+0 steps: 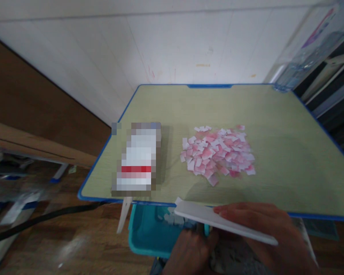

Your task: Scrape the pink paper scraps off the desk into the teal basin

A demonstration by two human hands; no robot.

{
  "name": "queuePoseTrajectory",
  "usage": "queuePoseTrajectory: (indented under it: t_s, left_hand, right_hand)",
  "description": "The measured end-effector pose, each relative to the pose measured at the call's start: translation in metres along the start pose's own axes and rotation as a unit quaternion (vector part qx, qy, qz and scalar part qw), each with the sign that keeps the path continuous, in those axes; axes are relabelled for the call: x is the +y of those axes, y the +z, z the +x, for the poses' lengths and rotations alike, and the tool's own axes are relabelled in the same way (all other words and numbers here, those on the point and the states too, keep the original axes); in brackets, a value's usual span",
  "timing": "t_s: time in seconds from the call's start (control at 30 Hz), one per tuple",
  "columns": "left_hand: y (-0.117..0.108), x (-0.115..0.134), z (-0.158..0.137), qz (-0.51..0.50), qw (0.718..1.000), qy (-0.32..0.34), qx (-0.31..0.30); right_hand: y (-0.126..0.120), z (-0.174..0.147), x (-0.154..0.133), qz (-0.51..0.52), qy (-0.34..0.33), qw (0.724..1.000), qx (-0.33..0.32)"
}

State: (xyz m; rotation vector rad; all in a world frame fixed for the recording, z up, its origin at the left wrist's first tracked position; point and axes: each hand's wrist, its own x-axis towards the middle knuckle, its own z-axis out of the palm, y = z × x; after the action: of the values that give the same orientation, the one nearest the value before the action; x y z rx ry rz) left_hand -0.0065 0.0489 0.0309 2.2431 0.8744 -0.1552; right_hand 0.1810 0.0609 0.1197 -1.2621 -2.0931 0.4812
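My right hand (272,225) is closed on a flat white stack of paper (218,219), fingers along its upper face. The stack slants down to the right in front of the table's near edge, and a thin corner sticks up at its left end. Below it, my left hand (193,248) is closed over a teal basin (151,248); its fingers are partly hidden under the paper. A small teal part (207,230) shows beside those fingers, too covered to name. Pale paper bits (174,219) lie in the basin.
Pink and white paper scraps (218,151) are heaped on the blue-edged table (289,160). A blurred-out phone-shaped object (139,158) lies to their left. A clear plastic bottle (292,72) stands at the back right corner. A white wall (174,46) closes the far side.
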Motion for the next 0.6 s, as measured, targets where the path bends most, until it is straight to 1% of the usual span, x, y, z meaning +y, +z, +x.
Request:
queuePoseTrajectory:
  t_s: [0.1,0.17,0.27,0.37,0.43,0.53,0.6]
  left_hand:
    - [-0.001,0.002,0.000,-0.018,0.999,0.009,0.032]
    - [0.000,0.001,-0.001,-0.016,0.999,0.004,0.029]
    - [0.005,-0.001,-0.001,0.012,1.000,-0.013,-0.014]
    - [0.007,-0.003,-0.001,0.025,0.999,-0.018,-0.025]
    - [0.004,-0.001,0.000,0.020,0.999,-0.019,-0.023]
    - [-0.005,0.002,0.000,-0.021,1.000,0.002,0.011]
    - [-0.009,0.004,0.000,-0.023,0.999,0.018,0.019]
  right_hand:
    - [0.002,-0.004,0.000,0.003,0.028,1.000,-0.001]
    - [0.002,-0.004,0.000,0.006,0.037,0.999,0.002]
    - [0.000,0.000,0.002,0.029,0.017,0.999,0.004]
    - [-0.003,0.007,0.001,0.035,0.006,0.999,0.021]
    - [-0.003,0.012,-0.001,0.030,-0.006,0.999,0.022]
    - [-0.004,0.013,-0.004,0.024,-0.024,0.999,0.009]
    - [-0.004,0.011,-0.004,0.008,-0.028,1.000,0.011]
